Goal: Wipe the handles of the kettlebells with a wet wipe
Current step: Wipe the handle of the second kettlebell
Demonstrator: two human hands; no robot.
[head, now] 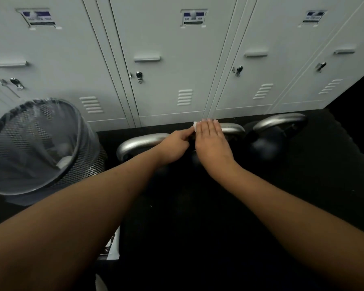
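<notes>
A black kettlebell with a silver handle [141, 141] stands on the dark floor in front of the lockers. My left hand [174, 147] lies over the middle of that handle and pinches the edge of a white wet wipe [194, 124]. My right hand [210, 141] lies flat, fingers straight, on the wipe and the handle; most of the wipe is hidden under it. A second kettlebell [267, 141] with its own silver handle [280, 120] stands just to the right.
A black mesh waste bin [40, 148] lined with a clear bag stands at the left, with crumpled white wipes inside. Grey lockers [170, 59] close off the back. A white packet [112, 246] peeks out under my left forearm.
</notes>
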